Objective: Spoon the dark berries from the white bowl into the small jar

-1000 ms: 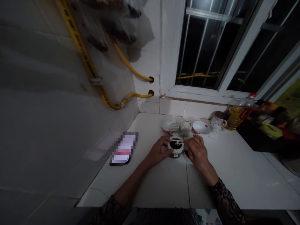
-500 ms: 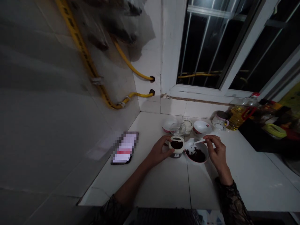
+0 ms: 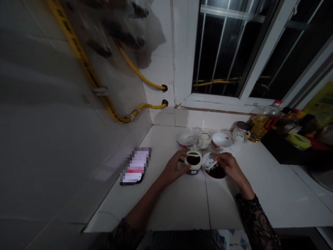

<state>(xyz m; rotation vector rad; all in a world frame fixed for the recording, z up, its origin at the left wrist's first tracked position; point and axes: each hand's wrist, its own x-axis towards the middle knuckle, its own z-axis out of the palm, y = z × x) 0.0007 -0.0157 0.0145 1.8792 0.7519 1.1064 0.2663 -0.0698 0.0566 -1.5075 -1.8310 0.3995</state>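
Note:
My left hand (image 3: 178, 166) grips a small jar (image 3: 193, 171) with a cream rim, its clear lid (image 3: 194, 141) flipped up at the back. Dark contents fill the jar up near its top. Between thumb and fingers, my right hand (image 3: 230, 167) pinches a small white spoon (image 3: 212, 165). The spoon's head is down inside a white bowl (image 3: 203, 166) with a pink rim, just right of the jar. Dark bits (image 3: 217, 172) lie in that bowl, partly covered by my right hand.
Behind stand a second bowl (image 3: 222, 140), another cream-rimmed jar (image 3: 205, 140), a further bowl (image 3: 181, 139) and a lidded pink-handled jar (image 3: 240, 132). An oil bottle (image 3: 257, 128) and a black box (image 3: 281, 149) of condiments are at the right. A phone (image 3: 135, 166) lies left, by the tiled wall.
My right hand has moved left and lowered the spoon into the bowl. My left hand still holds the jar. The whole view has shifted slightly.

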